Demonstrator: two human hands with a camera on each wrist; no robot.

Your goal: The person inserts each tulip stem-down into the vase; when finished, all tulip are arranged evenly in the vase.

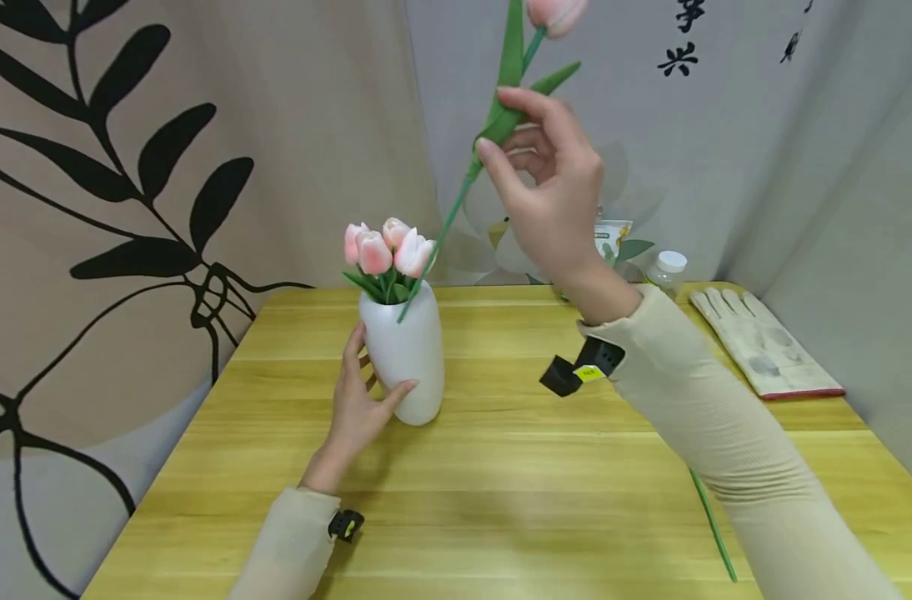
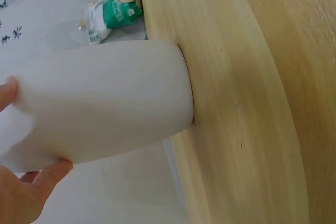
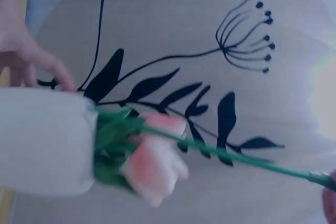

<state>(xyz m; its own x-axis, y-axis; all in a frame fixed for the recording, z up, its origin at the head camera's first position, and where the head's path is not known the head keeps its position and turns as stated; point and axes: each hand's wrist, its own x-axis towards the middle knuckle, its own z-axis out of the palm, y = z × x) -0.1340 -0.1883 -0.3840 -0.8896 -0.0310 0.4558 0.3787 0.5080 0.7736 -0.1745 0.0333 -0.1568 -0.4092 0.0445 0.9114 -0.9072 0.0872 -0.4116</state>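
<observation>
A white vase (image 1: 407,367) stands upright on the table, holding several pale pink tulips (image 1: 376,252) with green leaves. My left hand (image 1: 360,410) grips the vase at its side, thumb on the near face; the left wrist view shows fingertips (image 2: 59,170) against the smooth wall. High above, my right hand (image 1: 553,171) pinches another pink tulip (image 1: 454,204) by its stem and leaves. That stem slants down to the left, its lower end overlapping the vase's rim in the head view. Right wrist view: the green stem (image 3: 252,162) runs beside the vase mouth, with blur.
A green stem (image 1: 714,529) lies on the table (image 1: 516,500), partly behind the right sleeve. At the back right are a pair of light work gloves (image 1: 764,342), a white-capped bottle (image 1: 668,271) and a green-and-white packet (image 2: 121,9). Patterned curtains (image 1: 306,125) stand behind the table.
</observation>
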